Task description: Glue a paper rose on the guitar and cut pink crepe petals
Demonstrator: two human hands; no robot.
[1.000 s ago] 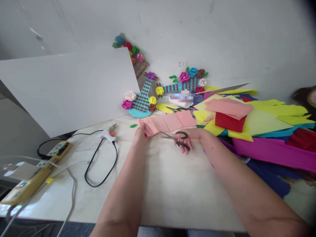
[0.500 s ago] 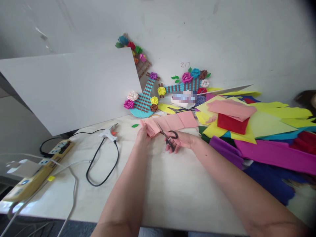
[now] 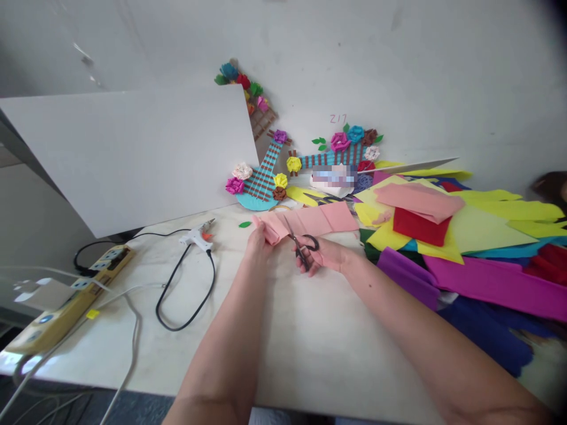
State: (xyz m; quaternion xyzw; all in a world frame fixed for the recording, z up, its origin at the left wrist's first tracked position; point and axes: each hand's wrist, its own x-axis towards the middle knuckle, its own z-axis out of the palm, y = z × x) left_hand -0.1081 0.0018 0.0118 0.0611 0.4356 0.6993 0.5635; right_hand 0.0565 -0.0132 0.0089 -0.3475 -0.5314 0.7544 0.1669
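Note:
A long strip of pink crepe paper (image 3: pixel 313 219) with crosswise creases lies on the table in front of me. My left hand (image 3: pixel 260 241) pinches its left end, where the paper is folded over. In my right hand (image 3: pixel 319 255) is a pair of dark-handled scissors (image 3: pixel 299 251), the fingers and thumb around the handles. The scissor blades reach up to the strip and lie across its lower edge, near the folded part. Just left of the strip is a small green paper leaf (image 3: pixel 244 224).
A white hot glue gun (image 3: pixel 195 237) and a power strip (image 3: pixel 75 301) with cables lie left. Coloured paper sheets (image 3: pixel 496 218) pile up at right. Behind stand a white board (image 3: pixel 146 159), a flower-decorated blue guitar craft (image 3: pixel 261 183) and a second pair of scissors (image 3: pixel 321 199).
The camera view has shifted slightly, so the background sits a little further right. Both hands keep their hold on the paper and the scissors, nearly unmoved.

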